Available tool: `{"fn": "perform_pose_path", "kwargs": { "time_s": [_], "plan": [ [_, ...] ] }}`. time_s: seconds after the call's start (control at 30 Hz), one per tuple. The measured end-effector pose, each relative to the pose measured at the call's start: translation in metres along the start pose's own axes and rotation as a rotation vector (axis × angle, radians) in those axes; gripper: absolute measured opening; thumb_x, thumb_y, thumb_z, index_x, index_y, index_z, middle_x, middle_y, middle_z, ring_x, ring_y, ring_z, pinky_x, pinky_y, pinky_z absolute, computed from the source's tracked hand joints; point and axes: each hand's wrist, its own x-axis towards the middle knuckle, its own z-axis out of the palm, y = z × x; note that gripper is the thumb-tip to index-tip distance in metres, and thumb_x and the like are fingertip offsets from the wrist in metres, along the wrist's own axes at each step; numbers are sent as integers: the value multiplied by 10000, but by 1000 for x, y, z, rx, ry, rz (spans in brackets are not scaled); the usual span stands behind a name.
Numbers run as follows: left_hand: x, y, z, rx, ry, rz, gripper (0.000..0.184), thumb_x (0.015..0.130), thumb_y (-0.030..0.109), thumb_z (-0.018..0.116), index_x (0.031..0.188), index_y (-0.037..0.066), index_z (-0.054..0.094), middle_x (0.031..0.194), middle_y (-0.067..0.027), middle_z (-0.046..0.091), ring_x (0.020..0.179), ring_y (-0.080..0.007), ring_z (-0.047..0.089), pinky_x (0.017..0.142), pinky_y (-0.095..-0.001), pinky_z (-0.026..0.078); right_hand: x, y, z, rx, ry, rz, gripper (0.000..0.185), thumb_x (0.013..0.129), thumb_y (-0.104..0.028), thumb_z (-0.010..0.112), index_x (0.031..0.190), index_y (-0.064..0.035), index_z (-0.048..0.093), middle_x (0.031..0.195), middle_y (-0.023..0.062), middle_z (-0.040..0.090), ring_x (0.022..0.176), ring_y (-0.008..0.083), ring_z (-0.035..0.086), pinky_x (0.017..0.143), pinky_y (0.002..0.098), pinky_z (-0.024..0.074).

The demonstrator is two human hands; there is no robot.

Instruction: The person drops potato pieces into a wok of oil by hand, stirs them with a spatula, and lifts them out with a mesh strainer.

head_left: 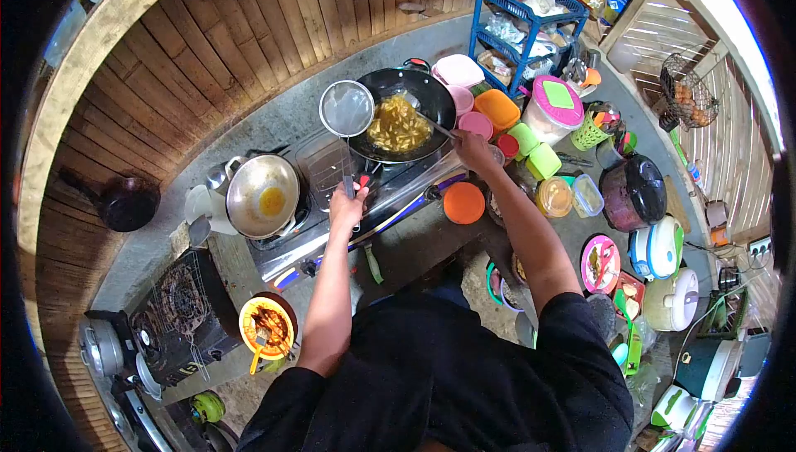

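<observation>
Food strips (391,130), golden and glossy, lie heaped in the dark round wok (433,89); the left hand (348,205) is closed round the long handle of a strainer (347,109), its round mesh head over or beside the wok's near-left edge; the right hand (474,152) grasps the thin handle of a utensil (439,127) that reaches in among the strips. Slow, shallow strokes would suit the wet-looking contents, turning them from below without splashing; the strainer is best kept steady and level, close to the rim, so that drips fall inward; both wrists should stay clear of the hot-looking metal. Farther out, a pale, wide pan (240,195) holds a small yellowish pool; smooth plastic tubs, such as the orange one (464,203), contrast with the wall's ribbed, rough bamboo (274,21).
</observation>
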Motion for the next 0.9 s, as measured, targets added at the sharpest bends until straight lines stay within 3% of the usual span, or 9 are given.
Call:
{"fn": "perform_pose_path", "kwargs": {
  "time_s": [0.13, 0.27, 0.47, 0.6, 0.7, 0.9],
  "plan": [
    [1, 0, 0, -17, 13, 4, 257, 846, 205, 724, 999, 70, 568, 671, -74, 642, 516, -162, 622, 460, -321, 472, -1, 6, 13, 283, -40, -82, 273, 903, -195, 589, 1136, -76, 667, 945, 208, 684, 846, 378, 665, 727, 453, 514],
    [4, -4, 0, -42, -2, 2, 256, 844, 201, 726, 993, 69, 565, 677, -73, 641, 517, -159, 619, 458, -323, 470, -13, -11, -10, 297, -66, -74, 263, 911, -180, 569, 1130, -75, 670, 932, 198, 684, 845, 382, 661, 723, 456, 506],
    [0, 2, -2, -8, 3, -3, 252, 849, 203, 721, 998, 65, 572, 701, -83, 653, 527, -153, 630, 452, -322, 478, -24, -11, -33, -97, 139, -84, 302, 905, -213, 548, 1182, -118, 621, 926, 181, 680, 822, 367, 658, 717, 479, 522],
    [1, 0, -2, -33, -15, -21, 256, 851, 206, 720, 1005, 63, 575, 706, -83, 654, 530, -150, 633, 448, -319, 483, -25, -8, -38, -207, 141, 8, 296, 900, -220, 553, 1170, -121, 626, 924, 171, 682, 848, 367, 658, 721, 479, 523],
    [2, -1, -1, -27, -6, -1, 259, 850, 210, 723, 1002, 63, 573, 698, -74, 652, 533, -152, 635, 442, -317, 485, -24, -2, -35, -214, 54, 106, 295, 897, -231, 564, 1161, -122, 636, 939, 168, 684, 879, 354, 658, 733, 468, 526],
    [2, 1, -2, -10, -17, -27, 260, 854, 223, 721, 1007, 70, 576, 648, -69, 639, 520, -153, 623, 475, -331, 464, -27, -3, -23, 132, -201, 135, 293, 907, -262, 583, 1150, -118, 664, 956, 168, 691, 914, 310, 671, 741, 414, 514]
  ]
}}
